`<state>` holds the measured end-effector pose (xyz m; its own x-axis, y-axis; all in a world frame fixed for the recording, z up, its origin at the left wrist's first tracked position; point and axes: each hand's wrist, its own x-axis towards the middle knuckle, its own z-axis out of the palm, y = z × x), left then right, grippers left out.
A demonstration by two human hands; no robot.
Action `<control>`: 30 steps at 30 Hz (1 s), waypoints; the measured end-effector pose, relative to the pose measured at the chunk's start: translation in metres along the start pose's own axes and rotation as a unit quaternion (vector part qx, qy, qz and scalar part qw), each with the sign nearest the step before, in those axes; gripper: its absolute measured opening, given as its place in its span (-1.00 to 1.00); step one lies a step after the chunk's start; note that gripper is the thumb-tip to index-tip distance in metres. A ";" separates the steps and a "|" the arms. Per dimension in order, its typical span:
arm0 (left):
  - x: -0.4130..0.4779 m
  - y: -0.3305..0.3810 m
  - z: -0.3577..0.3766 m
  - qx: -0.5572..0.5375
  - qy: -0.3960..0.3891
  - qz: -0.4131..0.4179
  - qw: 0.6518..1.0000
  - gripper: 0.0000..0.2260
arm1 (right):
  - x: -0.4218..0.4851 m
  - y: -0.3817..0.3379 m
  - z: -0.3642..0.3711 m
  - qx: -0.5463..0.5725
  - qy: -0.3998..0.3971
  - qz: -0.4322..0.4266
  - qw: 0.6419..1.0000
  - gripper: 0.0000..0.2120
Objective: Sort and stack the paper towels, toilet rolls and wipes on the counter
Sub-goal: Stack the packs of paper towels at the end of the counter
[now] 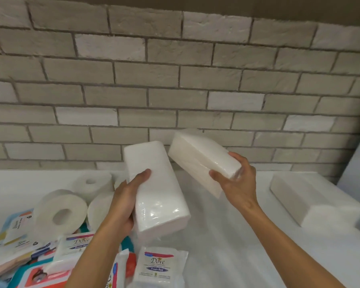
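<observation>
Judged early: only one laid pack (316, 198) of paper towels set down on counter (227, 246). Held aloft just left of it: nearer pack (158, 190) in left hand (123, 206), tilted pack (200, 159) in right hand (235, 181), fingers curled round each. Left to sort, farther left of it: toilet rolls (60, 213), Dove wipes (157, 265).

White paper towel packs (154, 183), white toilet rolls (59, 215) and a white counter (227, 256); grey-and-whitish brick wall (175, 80); wipes pack (157, 265) white with red and blue bands.

left hand (123, 201) bare | right hand (236, 183) bare | forearms bare to frame edge
</observation>
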<state>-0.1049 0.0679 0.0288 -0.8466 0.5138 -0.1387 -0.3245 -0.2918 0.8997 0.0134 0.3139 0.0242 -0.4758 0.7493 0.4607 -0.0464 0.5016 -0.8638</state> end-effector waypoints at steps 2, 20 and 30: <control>-0.001 -0.010 0.024 0.012 -0.024 -0.008 1.000 -0.42 | 0.001 0.005 -0.026 -0.014 0.031 0.004 0.999 -0.32; -0.001 -0.141 0.239 0.056 -0.171 -0.117 0.977 0.05 | 0.018 0.072 -0.255 -0.082 0.214 0.083 0.970 -0.26; 0.002 -0.180 0.309 0.042 -0.147 -0.122 0.981 0.00 | 0.069 0.121 -0.332 -0.105 0.237 0.120 0.958 -0.31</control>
<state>0.0821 0.3706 -0.0055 -0.5857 0.7742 -0.2399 -0.4566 -0.0707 0.8868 0.2670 0.5698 0.0189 0.0048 0.9413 0.3375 0.2168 0.3285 -0.9193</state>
